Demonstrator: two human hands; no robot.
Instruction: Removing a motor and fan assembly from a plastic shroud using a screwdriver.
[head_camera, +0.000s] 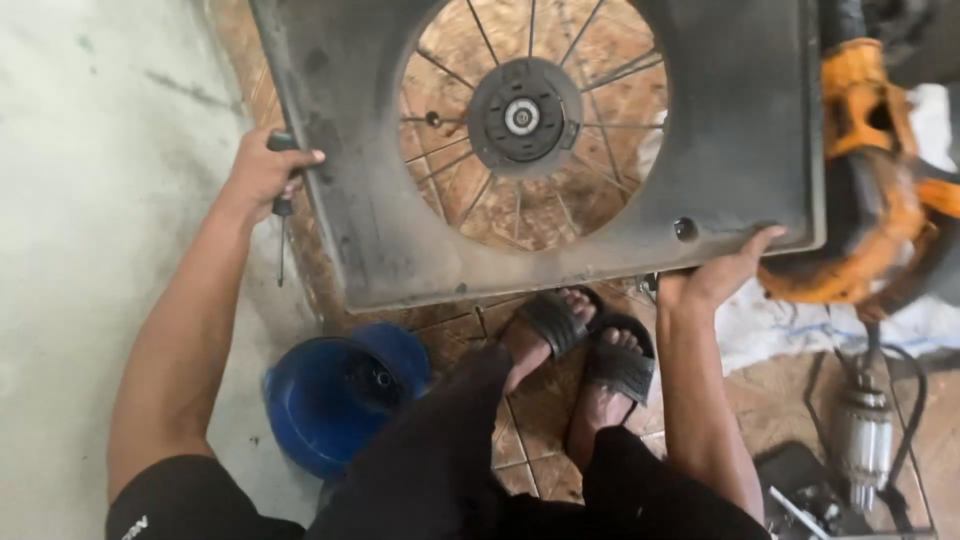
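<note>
A large dusty grey fan shroud (740, 130) with a round opening, thin wire spokes and a dark central hub (522, 117) is held up in front of me. My left hand (262, 172) grips its left edge while also holding a screwdriver (283, 215) whose shaft points down. My right hand (722, 272) supports the shroud's lower right corner from beneath, thumb on its face.
A blue plastic bowl (325, 400) sits on the floor by my left knee. My sandalled feet (580, 345) rest on brown tiles. An orange power tool (865, 190) lies on white cloth at the right, with a metal motor part (865, 435) and cables below.
</note>
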